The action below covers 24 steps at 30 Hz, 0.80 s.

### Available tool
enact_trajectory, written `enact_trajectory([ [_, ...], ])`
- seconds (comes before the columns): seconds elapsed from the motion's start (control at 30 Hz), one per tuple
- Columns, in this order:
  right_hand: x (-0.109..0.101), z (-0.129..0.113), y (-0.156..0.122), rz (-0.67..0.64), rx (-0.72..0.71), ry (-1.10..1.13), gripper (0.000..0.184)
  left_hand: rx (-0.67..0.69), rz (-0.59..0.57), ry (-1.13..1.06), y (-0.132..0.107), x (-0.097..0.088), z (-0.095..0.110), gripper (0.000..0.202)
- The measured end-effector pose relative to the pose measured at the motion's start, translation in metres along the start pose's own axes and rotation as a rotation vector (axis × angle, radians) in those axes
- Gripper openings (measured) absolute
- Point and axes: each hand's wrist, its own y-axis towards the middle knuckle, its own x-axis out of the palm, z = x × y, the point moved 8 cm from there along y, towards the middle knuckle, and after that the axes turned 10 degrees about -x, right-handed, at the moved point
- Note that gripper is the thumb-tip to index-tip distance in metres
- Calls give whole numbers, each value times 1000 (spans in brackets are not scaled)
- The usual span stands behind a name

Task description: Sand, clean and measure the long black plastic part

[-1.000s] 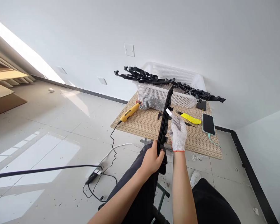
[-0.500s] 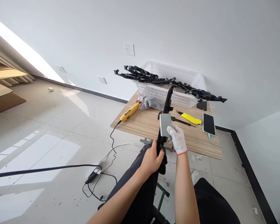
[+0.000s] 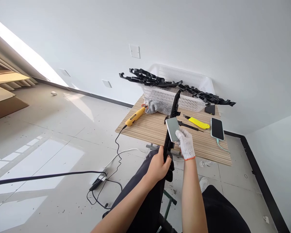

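Observation:
My bare left hand (image 3: pixel 159 165) is wrapped round the lower end of a long black plastic trim part (image 3: pixel 175 106), which slants up over the table edge. In my right hand (image 3: pixel 185 142), in a white knit glove with an orange cuff, is a thin grey rectangular sanding pad (image 3: pixel 172 128) with a pale edge, pinched at its right side. The pad lies across the middle of the black part and hides a stretch of it. Whether its back face touches the part, I cannot tell.
On the wood-look table (image 3: pixel 147 129) lie a yellow corded tool (image 3: pixel 135 117), a grey cloth (image 3: pixel 158 106), a yellow utility knife (image 3: pixel 197 123), a thin black tool (image 3: pixel 191 126) and a charging phone (image 3: pixel 217 129). A white basket (image 3: pixel 189 72) bears several black parts. Cables (image 3: pixel 97 184) cross the floor.
The sanding pad has tilted, its top edge now turned to the left, and has shifted slightly right at its lower end with my right hand. My left hand keeps its hold.

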Motion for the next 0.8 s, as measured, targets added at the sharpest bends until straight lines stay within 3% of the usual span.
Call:
enact_trajectory([
  [0.17,-9,-4,2,74,-28,20,28,5,-3,36,-1,1,0,12],
  [0.27,-3,-3,0,-26,-9,-43,27,-22,-3,22,-1,0,-2,12],
  [0.4,-6,-6,-1,-20,-27,-39,28,-31,-18,0,-2,0,-3,13],
  [0.5,-2,-2,-2,-123,21,-93,27,-22,-12,20,-2,0,-3,16],
  [0.63,-15,-7,1,28,-39,-29,32,8,-8,57,0,0,0,17],
  [0.73,-8,-3,1,-77,-6,-72,30,5,-2,51,2,-1,2,17],
  [0.8,-9,-2,2,-49,-2,-72,30,7,1,48,3,0,4,16],
])
